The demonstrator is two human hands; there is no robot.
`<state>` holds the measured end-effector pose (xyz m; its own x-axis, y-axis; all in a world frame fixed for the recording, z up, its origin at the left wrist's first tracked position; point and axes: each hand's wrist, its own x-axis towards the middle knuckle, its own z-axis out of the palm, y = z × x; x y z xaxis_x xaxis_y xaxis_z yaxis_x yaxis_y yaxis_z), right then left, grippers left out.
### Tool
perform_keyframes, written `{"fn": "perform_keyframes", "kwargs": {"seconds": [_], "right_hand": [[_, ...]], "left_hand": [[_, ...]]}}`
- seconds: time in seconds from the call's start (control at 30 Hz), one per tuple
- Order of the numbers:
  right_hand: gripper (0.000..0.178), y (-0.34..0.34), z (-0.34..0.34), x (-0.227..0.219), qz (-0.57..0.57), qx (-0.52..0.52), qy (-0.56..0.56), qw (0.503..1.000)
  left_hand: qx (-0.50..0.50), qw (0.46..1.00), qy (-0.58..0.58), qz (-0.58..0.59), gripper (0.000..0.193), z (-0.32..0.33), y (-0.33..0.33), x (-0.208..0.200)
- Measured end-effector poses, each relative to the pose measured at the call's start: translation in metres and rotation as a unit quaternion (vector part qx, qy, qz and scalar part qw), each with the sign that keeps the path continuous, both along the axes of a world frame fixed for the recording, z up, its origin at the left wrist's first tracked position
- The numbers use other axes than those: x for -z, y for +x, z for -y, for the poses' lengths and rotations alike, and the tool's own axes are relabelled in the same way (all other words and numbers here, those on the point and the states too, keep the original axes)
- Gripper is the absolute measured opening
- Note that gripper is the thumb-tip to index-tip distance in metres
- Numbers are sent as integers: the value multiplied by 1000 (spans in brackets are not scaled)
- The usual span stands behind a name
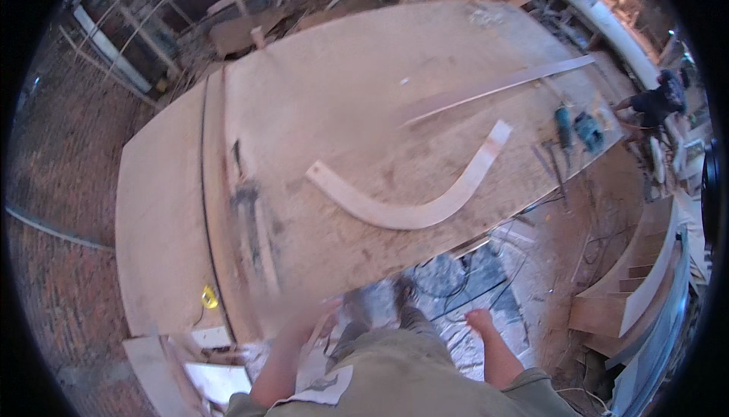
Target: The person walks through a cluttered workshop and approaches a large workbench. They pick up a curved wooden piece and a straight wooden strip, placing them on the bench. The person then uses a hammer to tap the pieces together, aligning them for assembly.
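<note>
A curved, U-shaped wooden piece (414, 216) lies on the large wooden worktable (326, 83) in front of me. My left hand (326, 318) is low beside the table's near edge, partly blurred. Its fingers look curled, and a thin pale strip (310, 345) shows along it; what the hand holds is not clear. Away from the table, my right hand (478, 320) hangs at my right side with its fingers closed and nothing visible in them. Behind the curved piece lies a long, narrow board (493, 90), running toward the far right edge.
Green power tools (563, 127) rest at the table's right end, close to another person (657, 102). A yellow tape measure (209, 296) lies at the left. Cables (448, 288) run across the floor by my feet. Curved wooden panels (623, 295) stand on the right.
</note>
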<state>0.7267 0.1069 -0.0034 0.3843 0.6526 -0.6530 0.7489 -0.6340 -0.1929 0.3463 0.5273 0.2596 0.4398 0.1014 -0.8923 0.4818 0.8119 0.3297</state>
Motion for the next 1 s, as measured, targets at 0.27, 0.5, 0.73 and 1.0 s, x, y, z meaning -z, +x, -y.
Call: {"fn": "perform_keyframes", "kwargs": {"seconds": [0.27,0.5,0.73,1.0], "right_hand": [[16,-56,-89,-57,-366,434,-35,823],[20,10,-154,-145,-280,290,31,915],[13,16,-314,-237,55,12,500,864],[18,-72,-337,-459,-621,-164,556,527]], "left_hand": [[42,993,-84,77,51,35,25,13],[11,985,-151,85,52,22,18,22],[-27,999,-35,27,56,15,5,-5],[-83,991,91,54,50,-4,-24,-51]]}}
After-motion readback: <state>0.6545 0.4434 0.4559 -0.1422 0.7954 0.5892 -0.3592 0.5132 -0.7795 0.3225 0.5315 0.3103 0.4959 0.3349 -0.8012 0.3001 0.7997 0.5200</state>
